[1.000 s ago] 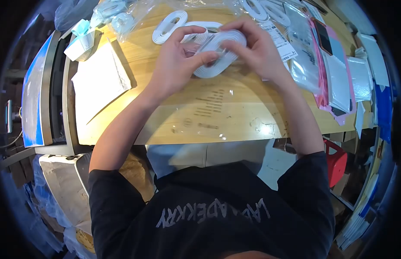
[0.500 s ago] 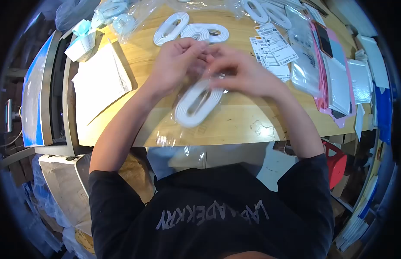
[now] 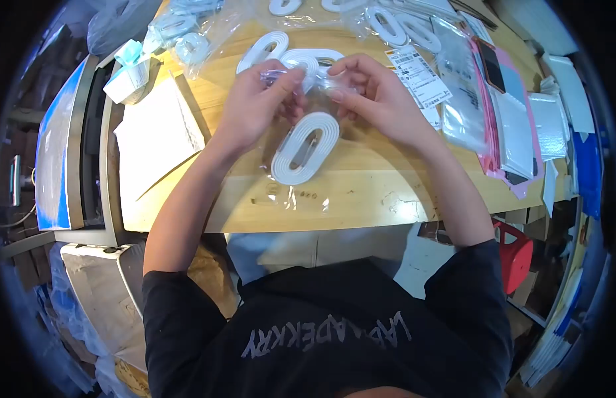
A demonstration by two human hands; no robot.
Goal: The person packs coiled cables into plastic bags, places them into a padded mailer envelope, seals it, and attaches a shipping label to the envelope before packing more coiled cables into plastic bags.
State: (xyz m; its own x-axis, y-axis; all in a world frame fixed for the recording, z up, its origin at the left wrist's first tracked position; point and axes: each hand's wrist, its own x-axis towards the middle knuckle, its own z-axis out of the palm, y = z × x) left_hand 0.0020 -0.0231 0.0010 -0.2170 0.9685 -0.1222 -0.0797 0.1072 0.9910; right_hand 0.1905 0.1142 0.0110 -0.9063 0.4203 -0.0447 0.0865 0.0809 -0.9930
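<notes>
A flat white coil (image 3: 306,147), wound in an oval, lies in a clear plastic bag near the middle of the wooden table (image 3: 255,202). Above it, my left hand (image 3: 265,99) pinches the left side of the bag's upper end. My right hand (image 3: 367,96) grips the right side of that end, its fingers curled around the film. Just beyond my hands are more white coils, one at the left (image 3: 263,52) and others partly hidden behind my fingers.
Printed labels (image 3: 419,79) lie right of my hands, beside clear bags (image 3: 459,93) and a phone (image 3: 490,65). A white envelope (image 3: 158,136) and a small box (image 3: 129,79) are at the left. Bagged coils (image 3: 387,26) line the far side.
The coil has gone from between my hands into the clear bag below them. My hands have moved apart slightly since half a second ago, each on the bag's upper end.
</notes>
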